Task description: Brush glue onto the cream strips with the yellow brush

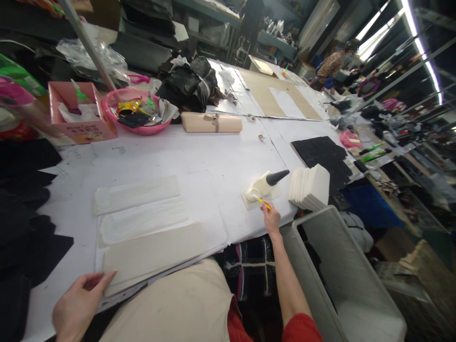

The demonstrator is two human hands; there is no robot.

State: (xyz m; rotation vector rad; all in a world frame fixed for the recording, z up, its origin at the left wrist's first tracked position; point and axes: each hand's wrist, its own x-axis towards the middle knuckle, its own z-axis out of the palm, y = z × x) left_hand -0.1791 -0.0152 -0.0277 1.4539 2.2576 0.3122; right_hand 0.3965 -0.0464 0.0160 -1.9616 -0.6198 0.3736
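My right hand [271, 220] is closed around a thin brush with a yellow handle [264, 204]. The brush's tip is at the mouth of a cream-coloured glue bottle [261, 186] with a dark cone-shaped end, lying tilted on a small pale pad. Down at the front left, my left hand [79, 304] pinches the left corner of the top off-white panel [156, 251] in a small pile at the table edge. Behind that pile lie two more pale strips; the middle strip [144, 219] looks wet and shiny, the farther strip [137, 194] duller.
A stack of white pieces [309, 186] stands right of the bottle, above a grey plastic bin [356, 266]. Black cut pieces [28, 204] cover the left side. Farther back are a pink basin [137, 126], a pink box [83, 128] and a beige roll [212, 123]. A person [329, 64] is far off.
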